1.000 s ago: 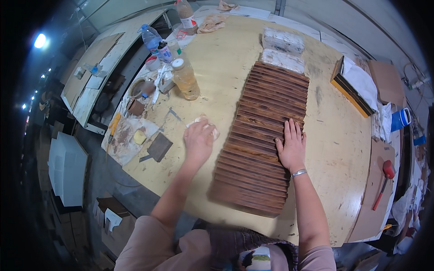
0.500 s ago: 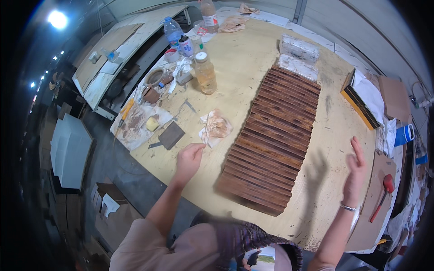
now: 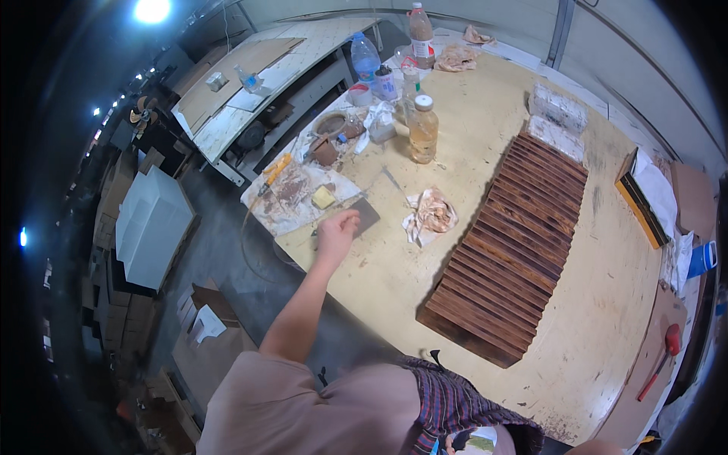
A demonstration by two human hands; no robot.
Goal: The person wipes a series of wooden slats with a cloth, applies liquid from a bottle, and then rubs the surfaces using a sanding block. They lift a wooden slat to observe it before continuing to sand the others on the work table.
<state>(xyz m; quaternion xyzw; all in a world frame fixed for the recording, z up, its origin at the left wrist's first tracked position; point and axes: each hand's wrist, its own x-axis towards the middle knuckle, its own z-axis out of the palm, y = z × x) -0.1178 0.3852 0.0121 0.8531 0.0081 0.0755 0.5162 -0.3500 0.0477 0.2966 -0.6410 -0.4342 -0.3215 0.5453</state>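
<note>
My left hand (image 3: 339,230) is over the near left part of the table, with its fingers curled in. It partly covers a dark square sheet (image 3: 367,218) that lies flat; whether the fingers touch it I cannot tell. Beside it a small pale yellow sponge-like block (image 3: 323,198) rests on a stained white cloth (image 3: 292,195). A crumpled, brown-stained tissue (image 3: 433,216) lies to the right. A slatted, dark brown wooden panel (image 3: 506,246) lies slanting across the table. Of my right arm only a sliver of skin shows at the lower edge; the hand is out of view.
A lidded jar of amber liquid (image 3: 423,130), a blue-tinted bottle (image 3: 365,57) and a brown-filled bottle (image 3: 422,36) stand far back. Wrapped blocks (image 3: 557,108) touch the panel's far end. A red mallet (image 3: 672,340) lies at right; a cardboard box (image 3: 220,341) is below left.
My left hand has moved away from beside the tissue to the dark sheet. My right hand has dropped out of view at the lower right. The view has shifted left.
</note>
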